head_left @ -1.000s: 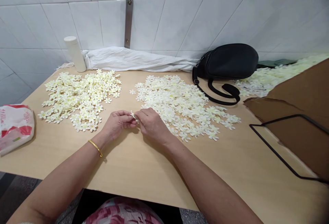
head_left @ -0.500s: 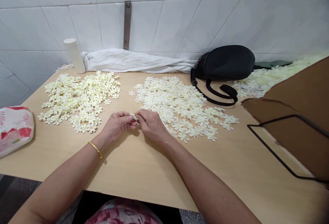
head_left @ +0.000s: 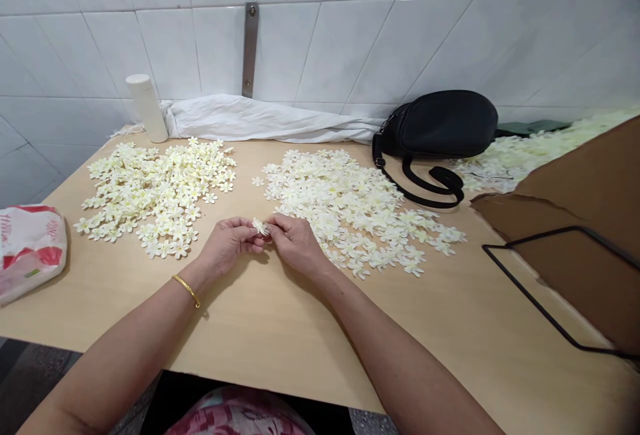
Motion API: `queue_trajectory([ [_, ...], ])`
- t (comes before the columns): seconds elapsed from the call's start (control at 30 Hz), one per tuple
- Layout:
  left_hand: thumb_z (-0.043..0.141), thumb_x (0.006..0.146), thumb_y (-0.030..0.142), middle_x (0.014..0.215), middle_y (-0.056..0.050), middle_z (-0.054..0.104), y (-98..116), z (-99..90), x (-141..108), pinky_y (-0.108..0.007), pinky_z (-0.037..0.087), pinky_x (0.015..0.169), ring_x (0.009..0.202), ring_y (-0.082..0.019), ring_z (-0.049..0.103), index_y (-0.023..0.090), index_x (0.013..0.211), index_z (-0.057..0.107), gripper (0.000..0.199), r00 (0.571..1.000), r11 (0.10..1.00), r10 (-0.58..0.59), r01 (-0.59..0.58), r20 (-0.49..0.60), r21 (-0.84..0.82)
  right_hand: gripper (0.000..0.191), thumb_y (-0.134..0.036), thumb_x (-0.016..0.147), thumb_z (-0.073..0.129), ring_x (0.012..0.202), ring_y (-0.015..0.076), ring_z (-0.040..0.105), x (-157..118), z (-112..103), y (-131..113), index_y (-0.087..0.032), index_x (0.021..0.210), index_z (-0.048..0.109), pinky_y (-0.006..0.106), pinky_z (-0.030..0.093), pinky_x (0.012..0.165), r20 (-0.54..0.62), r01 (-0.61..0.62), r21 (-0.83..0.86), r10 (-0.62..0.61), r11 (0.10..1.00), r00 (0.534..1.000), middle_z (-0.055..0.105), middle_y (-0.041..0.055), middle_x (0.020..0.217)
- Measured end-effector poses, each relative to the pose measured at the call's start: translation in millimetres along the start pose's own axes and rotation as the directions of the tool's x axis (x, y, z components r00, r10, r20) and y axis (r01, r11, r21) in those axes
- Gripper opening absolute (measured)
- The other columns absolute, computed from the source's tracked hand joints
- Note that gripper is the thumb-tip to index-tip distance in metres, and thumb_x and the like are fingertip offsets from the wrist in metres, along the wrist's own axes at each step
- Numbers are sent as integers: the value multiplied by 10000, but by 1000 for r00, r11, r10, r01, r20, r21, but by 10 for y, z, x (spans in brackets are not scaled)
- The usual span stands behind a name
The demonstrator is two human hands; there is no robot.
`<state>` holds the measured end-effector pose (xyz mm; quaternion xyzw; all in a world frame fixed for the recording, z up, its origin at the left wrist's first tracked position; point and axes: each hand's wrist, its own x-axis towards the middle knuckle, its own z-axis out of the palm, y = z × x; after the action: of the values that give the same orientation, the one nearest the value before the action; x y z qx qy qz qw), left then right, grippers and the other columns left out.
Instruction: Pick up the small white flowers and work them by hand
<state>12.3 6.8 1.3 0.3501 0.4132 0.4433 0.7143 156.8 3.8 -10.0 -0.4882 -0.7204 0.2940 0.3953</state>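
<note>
Between my two hands, just above the table, is a small white artificial flower [head_left: 260, 226]. My left hand [head_left: 231, 242], with a gold bangle at the wrist, pinches it from the left. The fingers of my right hand [head_left: 293, 240] are closed on its right side; the part they grip is hidden. Left of my hands lies a pile of cream flowers with yellowish centres [head_left: 160, 195]. Close by my right hand spreads a second pile of whiter flowers [head_left: 335, 202], with one loose flower [head_left: 257, 182] at its left edge.
A white bottle [head_left: 147, 108] and a bunched white cloth [head_left: 260, 118] stand along the tiled wall. A black bag [head_left: 445, 124] with its strap sits at the back right. Cardboard [head_left: 585, 222] and a black wire frame [head_left: 540, 308] take the right side, a red-and-white packet [head_left: 33, 248] the left.
The flower between my fingers has turned, and more of its white petals now show. My hands stay in nearly the same place; the view has shifted very slightly.
</note>
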Motion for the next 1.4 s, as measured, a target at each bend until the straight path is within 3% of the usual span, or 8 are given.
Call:
queue_trajectory([
  [0.33,568,642,56,533,-64,603,29,-43,29,-232,483,516,464,-107,571,80,605,550,47,994,999,34,-35,-102,-7,213,-194,819,384,557,119,502,31,-61,65,-180,647,509,228,366,560,-54,54,-159,-63,986,997,568,3,605],
  [0.5,571,630,37,511,-42,586,106,-81,57,-208,476,522,480,-93,567,90,567,536,89,977,995,91,-95,-194,-10,196,-91,794,377,668,176,494,27,-156,95,-156,708,540,291,322,661,76,211,-635,-212,743,974,586,80,708],
  [0.6,577,622,38,510,-44,582,102,-87,61,-212,472,517,477,-94,562,89,563,534,89,974,997,79,-79,-212,6,185,-56,762,403,694,187,494,17,-169,70,-147,715,556,308,294,692,199,283,-720,-202,634,959,589,90,724],
  [0.87,592,622,63,538,-44,588,80,-102,62,-217,472,527,493,-96,565,84,582,550,61,978,995,103,-104,-184,2,229,-194,866,378,876,196,514,0,-95,40,-153,889,601,320,328,784,154,328,-624,-299,710,942,612,101,959],
  [0.97,604,599,49,536,-34,585,102,-112,73,-207,469,517,492,-91,560,85,589,549,67,970,992,116,-122,-213,-15,267,-268,881,383,1054,215,474,0,-20,39,-172,1055,562,354,306,891,234,431,-620,-370,656,899,561,98,1164],
  [1.07,612,601,67,530,-29,581,111,-115,81,-207,470,515,495,-93,561,91,595,546,71,973,993,113,-118,-200,-14,336,-304,889,366,1165,248,406,31,33,107,-162,1162,501,423,265,952,235,395,-691,-329,605,915,502,125,1252],
  [1.23,598,615,73,520,-40,581,101,-84,56,-207,461,515,482,-90,553,92,576,535,76,976,994,109,-108,-189,15,343,-289,887,364,1195,271,382,104,0,249,-131,1154,509,457,260,961,183,297,-736,-244,608,952,500,161,1245],
  [1.4,590,636,86,511,-42,575,63,-82,54,-223,459,510,463,-93,545,96,588,535,74,981,994,112,-112,-158,9,237,-195,841,429,1008,242,498,97,-64,155,-128,995,596,380,358,869,20,282,-632,-349,722,937,603,137,1044],
])
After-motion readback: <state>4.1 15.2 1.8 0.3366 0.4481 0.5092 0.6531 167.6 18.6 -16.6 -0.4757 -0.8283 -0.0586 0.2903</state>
